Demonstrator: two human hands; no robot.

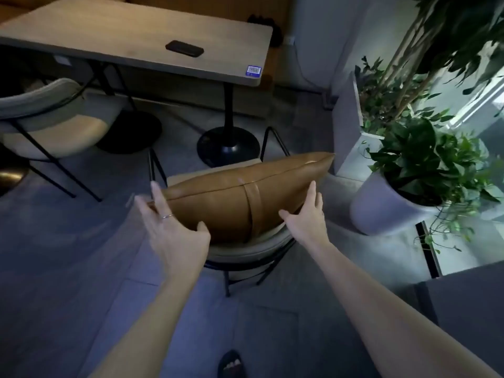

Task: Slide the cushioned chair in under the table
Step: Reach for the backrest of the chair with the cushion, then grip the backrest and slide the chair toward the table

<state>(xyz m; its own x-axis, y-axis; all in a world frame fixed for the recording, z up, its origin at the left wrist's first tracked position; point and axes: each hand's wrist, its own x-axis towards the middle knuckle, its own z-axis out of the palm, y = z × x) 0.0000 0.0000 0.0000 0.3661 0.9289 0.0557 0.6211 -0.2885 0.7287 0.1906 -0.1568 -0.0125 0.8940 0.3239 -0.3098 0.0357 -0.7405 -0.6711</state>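
The chair (245, 251), a pale upholstered seat on thin black legs, stands on the grey floor on the near side of the table (141, 31), wholly clear of the tabletop, with the table's black round pedestal base (227, 144) just beyond its front legs. A tan leather cushion (245, 195) with a strap across its middle stands on edge against the chair's backrest and hides most of it. Both hands reach toward the chair from the near side. The left hand (174, 227), a ring on one finger, is spread wide at the cushion's left end, fingers pointing up past the cushion's edge and thumb lying against its near face; it is not closed around anything. The right hand (306, 214) is likewise splayed at the cushion's right end, fingers laid along the edge and thumb resting on the near face, palm open. Whether either hand touches the backrest itself cannot be told. A dark flat object (185, 49) lies on the table, and a second pale chair (51, 118) sits left of the cushioned one, partly under the table.
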